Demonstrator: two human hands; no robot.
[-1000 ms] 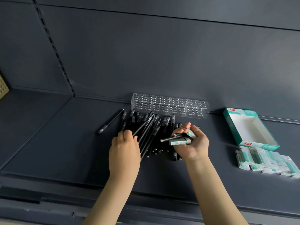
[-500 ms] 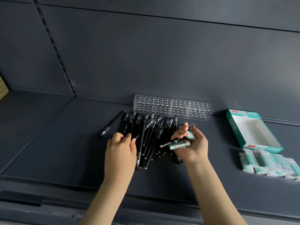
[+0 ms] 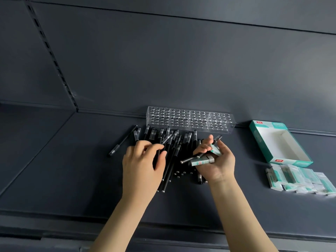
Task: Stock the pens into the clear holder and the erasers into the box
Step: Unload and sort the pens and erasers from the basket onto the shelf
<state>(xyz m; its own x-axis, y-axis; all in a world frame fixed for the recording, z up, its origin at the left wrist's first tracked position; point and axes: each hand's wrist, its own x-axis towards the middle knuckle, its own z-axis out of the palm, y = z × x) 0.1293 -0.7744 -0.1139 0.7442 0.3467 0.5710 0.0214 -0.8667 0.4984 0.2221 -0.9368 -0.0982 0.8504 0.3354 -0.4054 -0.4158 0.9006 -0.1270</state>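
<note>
My left hand point(image 3: 143, 164) pinches a pen point(image 3: 167, 138) off the pile point(image 3: 189, 140); my right hand point(image 3: 219, 160) grips erasers point(image 3: 200, 162) and a second pen point(image 3: 189, 158).

holder point(image 3: 189, 118): clear glossy plastic | box point(image 3: 261, 140): matt cardboard | shelf point(image 3: 72, 160): matt

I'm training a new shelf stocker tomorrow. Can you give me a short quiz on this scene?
1. True or false: some of the pens already stand in the clear holder.
2. What does the right hand hold? A) erasers and a pen B) a pen only C) nothing
3. Fill in: the open box lies to the person's ____ of the clear holder.
Key: 1 false; 2 A; 3 right.
</note>
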